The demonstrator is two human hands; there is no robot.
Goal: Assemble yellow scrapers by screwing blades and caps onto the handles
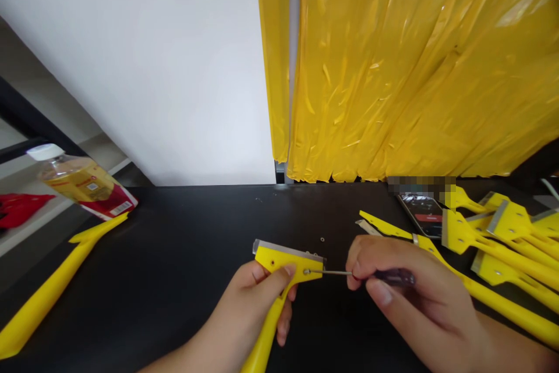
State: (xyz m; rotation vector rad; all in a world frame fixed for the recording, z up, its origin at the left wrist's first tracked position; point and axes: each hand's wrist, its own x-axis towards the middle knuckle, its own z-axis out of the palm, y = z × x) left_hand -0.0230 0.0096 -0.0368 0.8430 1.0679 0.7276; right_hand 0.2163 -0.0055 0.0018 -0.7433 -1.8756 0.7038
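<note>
My left hand (262, 291) is closed around the neck of a yellow scraper (286, 261), its thumb pressed on the flat head. A metal blade runs along the head's far edge. Between the fingers of my right hand (419, 297) is a screwdriver (395, 277) with a dark purple handle. Its thin shaft points left, and the tip meets a screw (307, 272) on the right side of the scraper head. A second hole on the head's left side shows no screw. Tiny metal pieces (322, 240) lie on the black table just beyond the blade.
Several yellow scrapers (515, 221) are piled at the right, near a phone (421, 213). Another yellow scraper part (56, 291) lies at the left by a bottle (89, 181). Behind the black table (187, 280) stand a white panel (174, 70) and yellow plastic sheeting (414, 70).
</note>
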